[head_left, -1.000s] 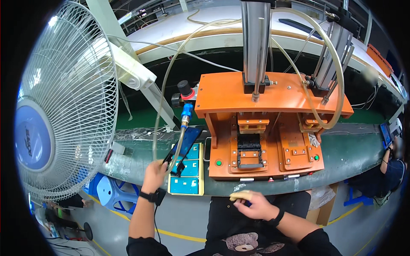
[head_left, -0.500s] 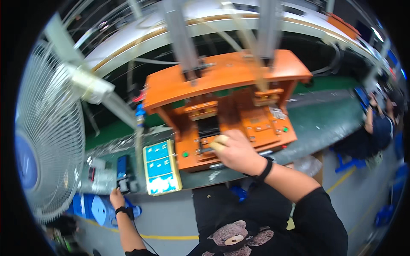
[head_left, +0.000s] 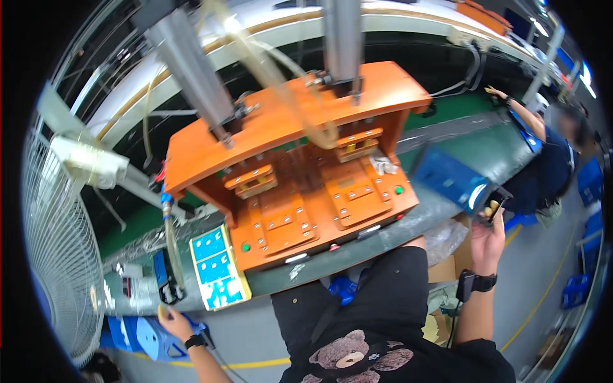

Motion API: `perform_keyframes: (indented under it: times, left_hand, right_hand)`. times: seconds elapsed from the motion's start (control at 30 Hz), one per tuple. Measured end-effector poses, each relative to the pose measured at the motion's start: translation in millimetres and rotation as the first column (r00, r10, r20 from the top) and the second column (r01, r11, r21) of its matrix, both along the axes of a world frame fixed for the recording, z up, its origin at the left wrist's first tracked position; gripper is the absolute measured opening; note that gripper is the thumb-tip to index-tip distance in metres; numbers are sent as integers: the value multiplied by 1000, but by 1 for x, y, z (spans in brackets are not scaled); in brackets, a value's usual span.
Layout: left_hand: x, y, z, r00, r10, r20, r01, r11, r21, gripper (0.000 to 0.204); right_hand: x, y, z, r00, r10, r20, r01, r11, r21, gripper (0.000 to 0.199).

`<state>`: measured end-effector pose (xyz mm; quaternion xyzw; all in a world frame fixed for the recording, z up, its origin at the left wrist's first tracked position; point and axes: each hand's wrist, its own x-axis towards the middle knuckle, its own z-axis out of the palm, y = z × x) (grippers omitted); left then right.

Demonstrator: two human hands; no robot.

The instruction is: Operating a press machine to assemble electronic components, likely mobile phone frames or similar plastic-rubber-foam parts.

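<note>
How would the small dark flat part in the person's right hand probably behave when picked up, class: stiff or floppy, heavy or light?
The dark part is pinched at its edge by the right hand and juts out without sagging, so it is probably stiff. Fingertips alone carry it, so it seems light. Being thin and flat, it would likely slide rather than roll.

Small dark flat part [head_left: 495,207] in right hand [head_left: 488,239]: motion-blurred, kind unclear; blue tray [head_left: 450,179] possibly smeared too.
</note>
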<state>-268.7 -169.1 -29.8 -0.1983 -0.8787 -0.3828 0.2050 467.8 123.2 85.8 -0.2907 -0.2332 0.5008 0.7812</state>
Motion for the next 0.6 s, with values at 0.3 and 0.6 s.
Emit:
perform_keyframes:
  times: [0.3, 0.6]
  left_hand:
    - [180, 78, 25, 728, -685, 25, 675, 710, -198, 36]
    - [181, 76, 25, 769, -624, 138, 637, 732, -243, 44]
  right_hand:
    - [37, 115, -160, 988, 95, -123, -131, 934, -333, 28]
    - [12, 86, -119, 311, 307, 899, 349, 843, -409, 42]
